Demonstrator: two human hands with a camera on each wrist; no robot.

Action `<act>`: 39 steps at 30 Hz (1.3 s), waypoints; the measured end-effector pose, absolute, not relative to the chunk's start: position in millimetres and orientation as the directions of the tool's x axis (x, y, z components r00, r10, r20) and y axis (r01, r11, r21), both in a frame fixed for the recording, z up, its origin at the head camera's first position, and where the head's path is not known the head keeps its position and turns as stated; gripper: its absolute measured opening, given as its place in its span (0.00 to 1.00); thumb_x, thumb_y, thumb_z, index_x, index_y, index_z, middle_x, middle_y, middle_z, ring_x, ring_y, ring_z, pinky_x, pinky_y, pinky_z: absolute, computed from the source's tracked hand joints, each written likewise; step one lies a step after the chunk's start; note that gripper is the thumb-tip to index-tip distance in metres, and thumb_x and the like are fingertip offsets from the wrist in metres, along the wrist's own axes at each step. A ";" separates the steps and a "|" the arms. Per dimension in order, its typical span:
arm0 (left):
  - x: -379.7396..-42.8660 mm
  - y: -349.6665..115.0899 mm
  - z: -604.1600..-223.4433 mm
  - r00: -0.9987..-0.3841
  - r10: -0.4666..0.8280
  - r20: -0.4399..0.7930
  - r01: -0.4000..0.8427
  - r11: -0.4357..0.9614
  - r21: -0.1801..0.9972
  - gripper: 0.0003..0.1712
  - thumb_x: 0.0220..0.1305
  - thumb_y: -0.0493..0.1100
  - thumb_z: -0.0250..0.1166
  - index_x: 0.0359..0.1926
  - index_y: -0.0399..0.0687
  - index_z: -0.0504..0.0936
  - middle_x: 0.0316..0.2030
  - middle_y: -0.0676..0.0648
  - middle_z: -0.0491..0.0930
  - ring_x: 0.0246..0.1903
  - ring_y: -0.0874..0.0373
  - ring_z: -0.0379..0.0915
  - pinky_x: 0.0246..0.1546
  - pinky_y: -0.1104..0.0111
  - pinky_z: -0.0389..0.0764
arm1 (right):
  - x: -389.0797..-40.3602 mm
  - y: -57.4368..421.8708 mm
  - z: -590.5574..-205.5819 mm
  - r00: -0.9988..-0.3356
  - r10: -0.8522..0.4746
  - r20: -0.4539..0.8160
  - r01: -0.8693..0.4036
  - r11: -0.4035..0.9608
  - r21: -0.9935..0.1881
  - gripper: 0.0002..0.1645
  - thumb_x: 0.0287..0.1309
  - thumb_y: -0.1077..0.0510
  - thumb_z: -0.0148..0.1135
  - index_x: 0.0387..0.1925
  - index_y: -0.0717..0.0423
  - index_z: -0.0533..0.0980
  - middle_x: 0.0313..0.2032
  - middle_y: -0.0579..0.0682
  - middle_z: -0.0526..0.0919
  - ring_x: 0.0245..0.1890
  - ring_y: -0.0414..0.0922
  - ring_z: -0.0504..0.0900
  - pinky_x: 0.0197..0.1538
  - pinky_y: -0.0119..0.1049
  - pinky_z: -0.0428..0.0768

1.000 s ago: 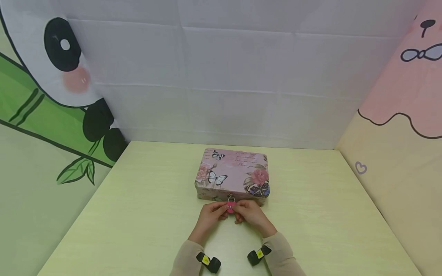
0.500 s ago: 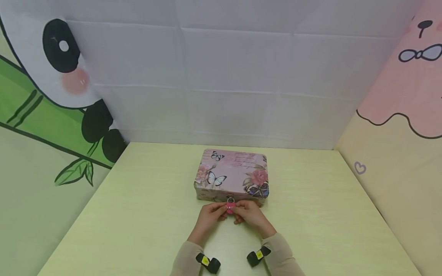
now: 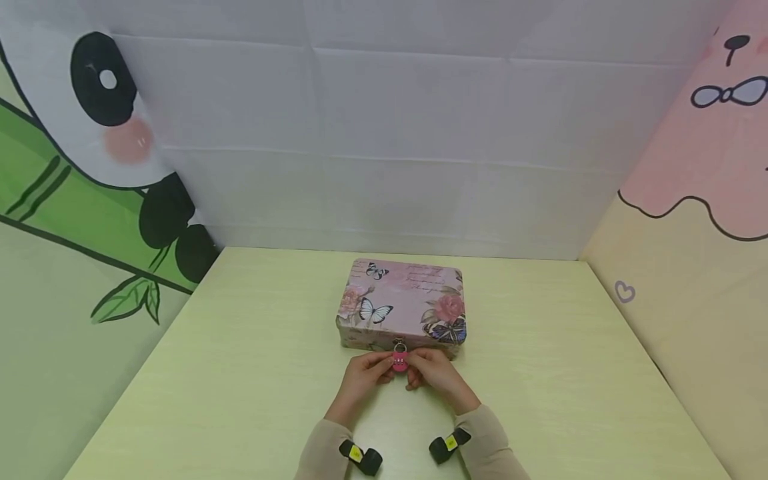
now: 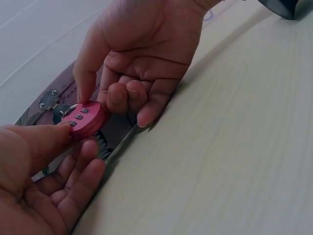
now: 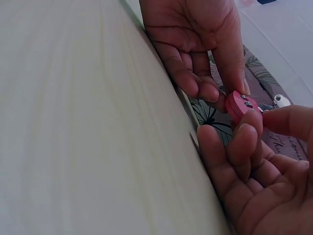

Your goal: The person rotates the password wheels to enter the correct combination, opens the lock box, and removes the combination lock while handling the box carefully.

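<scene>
Left hand (image 3: 363, 373) and right hand (image 3: 438, 372), both curled inward, pinched opposite sides of the pink combination padlock (image 3: 400, 363), which seemed best held steady, dials (image 4: 79, 117) uncovered, at the metal clasp (image 4: 49, 99) on the front of the butterfly-printed box (image 3: 411, 307)
</scene>
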State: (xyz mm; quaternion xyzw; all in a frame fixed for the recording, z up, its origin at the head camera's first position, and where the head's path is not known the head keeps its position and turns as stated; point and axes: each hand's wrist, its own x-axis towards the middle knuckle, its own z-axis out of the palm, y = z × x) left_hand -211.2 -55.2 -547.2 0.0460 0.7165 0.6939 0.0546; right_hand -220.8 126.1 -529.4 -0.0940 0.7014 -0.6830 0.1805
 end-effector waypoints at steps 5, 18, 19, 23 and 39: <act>-210.3 -54.6 -546.5 -0.990 0.138 -0.006 -0.001 0.032 0.999 0.14 0.69 0.31 0.60 0.50 0.20 0.79 0.35 0.35 0.84 0.29 0.62 0.79 0.33 0.70 0.84 | -220.1 126.0 -529.9 -0.918 -0.376 -0.122 0.108 0.059 -0.992 0.14 0.69 0.64 0.51 0.32 0.73 0.74 0.18 0.45 0.74 0.18 0.38 0.77 0.28 0.30 0.80; -209.8 -52.8 -546.4 -0.991 0.134 -0.022 -0.020 0.016 1.000 0.14 0.69 0.29 0.60 0.50 0.19 0.78 0.38 0.32 0.84 0.30 0.61 0.79 0.35 0.68 0.85 | -218.9 124.7 -532.0 -0.929 -0.359 -0.087 0.056 0.095 -0.994 0.14 0.70 0.65 0.55 0.36 0.78 0.74 0.18 0.46 0.73 0.19 0.38 0.76 0.29 0.30 0.81; -210.2 -52.9 -547.3 -0.991 0.135 -0.022 -0.020 0.013 1.000 0.14 0.69 0.29 0.60 0.50 0.19 0.78 0.38 0.32 0.84 0.30 0.61 0.79 0.35 0.68 0.85 | -218.5 124.4 -531.5 -0.931 -0.356 -0.086 0.055 0.095 -0.994 0.14 0.70 0.65 0.54 0.36 0.78 0.74 0.18 0.46 0.73 0.19 0.38 0.76 0.29 0.30 0.81; -210.5 -53.3 -546.0 -0.990 0.137 -0.007 -0.005 0.017 1.000 0.13 0.69 0.28 0.59 0.49 0.18 0.78 0.36 0.31 0.83 0.30 0.59 0.79 0.35 0.66 0.85 | -217.9 123.0 -531.3 -0.934 -0.349 -0.080 0.048 0.099 -0.994 0.13 0.69 0.66 0.54 0.35 0.77 0.74 0.18 0.45 0.72 0.19 0.38 0.75 0.30 0.31 0.82; -200.8 -54.1 -522.7 -0.989 0.147 -0.004 0.000 0.032 1.000 0.13 0.68 0.28 0.59 0.48 0.17 0.78 0.32 0.35 0.84 0.30 0.55 0.80 0.35 0.62 0.85 | -220.4 123.7 -533.4 -0.925 -0.368 -0.091 0.063 0.088 -0.994 0.10 0.67 0.67 0.55 0.38 0.76 0.75 0.19 0.45 0.72 0.20 0.37 0.75 0.32 0.31 0.83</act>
